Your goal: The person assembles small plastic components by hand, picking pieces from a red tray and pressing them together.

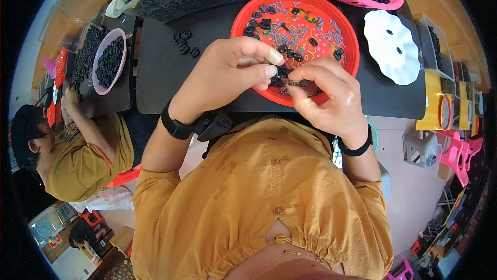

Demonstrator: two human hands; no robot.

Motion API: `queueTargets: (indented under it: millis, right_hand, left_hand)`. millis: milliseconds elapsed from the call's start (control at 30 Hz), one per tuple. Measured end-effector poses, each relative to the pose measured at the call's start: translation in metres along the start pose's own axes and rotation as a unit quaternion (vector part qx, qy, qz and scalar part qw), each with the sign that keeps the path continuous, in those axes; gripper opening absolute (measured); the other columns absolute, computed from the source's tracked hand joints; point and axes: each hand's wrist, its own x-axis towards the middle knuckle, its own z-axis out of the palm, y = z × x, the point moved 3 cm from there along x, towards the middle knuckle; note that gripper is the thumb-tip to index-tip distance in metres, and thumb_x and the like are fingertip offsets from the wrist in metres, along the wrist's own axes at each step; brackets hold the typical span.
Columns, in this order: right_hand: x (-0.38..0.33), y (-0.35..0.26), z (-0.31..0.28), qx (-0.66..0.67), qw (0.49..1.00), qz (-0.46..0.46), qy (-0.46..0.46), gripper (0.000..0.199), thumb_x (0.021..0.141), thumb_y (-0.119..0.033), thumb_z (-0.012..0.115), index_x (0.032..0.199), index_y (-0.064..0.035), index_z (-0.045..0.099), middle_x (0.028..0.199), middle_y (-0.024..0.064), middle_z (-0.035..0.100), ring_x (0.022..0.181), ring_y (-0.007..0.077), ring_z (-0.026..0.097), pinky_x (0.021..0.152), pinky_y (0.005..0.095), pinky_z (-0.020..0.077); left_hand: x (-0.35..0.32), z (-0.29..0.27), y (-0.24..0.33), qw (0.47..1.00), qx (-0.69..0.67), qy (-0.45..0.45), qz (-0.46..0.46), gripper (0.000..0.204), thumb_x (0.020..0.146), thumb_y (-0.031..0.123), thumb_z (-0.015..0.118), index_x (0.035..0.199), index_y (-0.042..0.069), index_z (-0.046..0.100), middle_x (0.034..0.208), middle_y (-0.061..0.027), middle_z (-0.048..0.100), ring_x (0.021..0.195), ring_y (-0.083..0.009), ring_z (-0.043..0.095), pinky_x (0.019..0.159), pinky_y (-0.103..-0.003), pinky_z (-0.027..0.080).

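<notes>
Hands meet over the near rim of the red plate (pixel 243 16) at the table's near edge, right hand (pixel 331 98) pinching a small dark part (pixel 294 82), left hand (pixel 233 70) fingertips closed beside it, so I'd keep both pinches tight and low over the plate.

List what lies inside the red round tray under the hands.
The red round tray holds scattered small black plastic parts and thin grey metal pins. The left hand and right hand cover its near edge, hiding what lies there.
</notes>
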Motion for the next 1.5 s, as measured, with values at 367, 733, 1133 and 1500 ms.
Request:
queueTargets:
  millis: [367,733,1133,1500]
  right_hand:
    - [0.004,0.001,0.009,-0.026,0.998,-0.046,0.019,0.012,0.072,-0.001,0.070,0.082,-0.0039,0.064,0.075,0.0099,0.063,0.063,0.0239,0.063,0.055,0.0323,0.0517]
    - [0.004,0.003,0.011,-0.012,0.999,-0.030,0.020,0.011,0.073,-0.001,0.070,0.082,-0.0038,0.064,0.077,0.0101,0.063,0.062,0.0227,0.063,0.053,0.0318,0.0515]
    - [0.002,0.003,0.013,-0.013,1.000,-0.004,0.017,0.011,0.073,0.000,0.069,0.081,-0.0048,0.063,0.076,0.0094,0.063,0.062,0.0224,0.063,0.053,0.0312,0.0512]
    - [0.004,0.001,0.008,-0.010,1.000,0.012,0.020,0.011,0.072,0.002,0.068,0.081,-0.0035,0.063,0.077,0.0093,0.063,0.063,0.0208,0.063,0.055,0.0299,0.0516]
  left_hand:
    - [0.001,0.007,0.002,0.998,0.055,0.010,0.023,0.021,0.088,0.003,0.064,0.107,-0.004,0.062,0.090,-0.0059,0.067,0.074,-0.0099,0.062,0.070,-0.023,0.053]
    - [0.000,0.006,0.002,0.998,0.054,0.020,0.016,0.020,0.087,0.002,0.064,0.106,-0.004,0.063,0.090,-0.0061,0.067,0.076,-0.0101,0.064,0.071,-0.024,0.053]
    - [0.001,0.008,-0.002,0.998,0.042,0.031,0.033,0.020,0.087,0.001,0.063,0.106,-0.003,0.064,0.088,-0.0053,0.067,0.074,-0.0092,0.063,0.069,-0.023,0.053]
    - [0.003,0.001,-0.005,0.998,0.015,0.044,0.048,0.021,0.087,0.004,0.065,0.107,-0.001,0.062,0.096,-0.0051,0.067,0.077,-0.0098,0.063,0.071,-0.024,0.053]
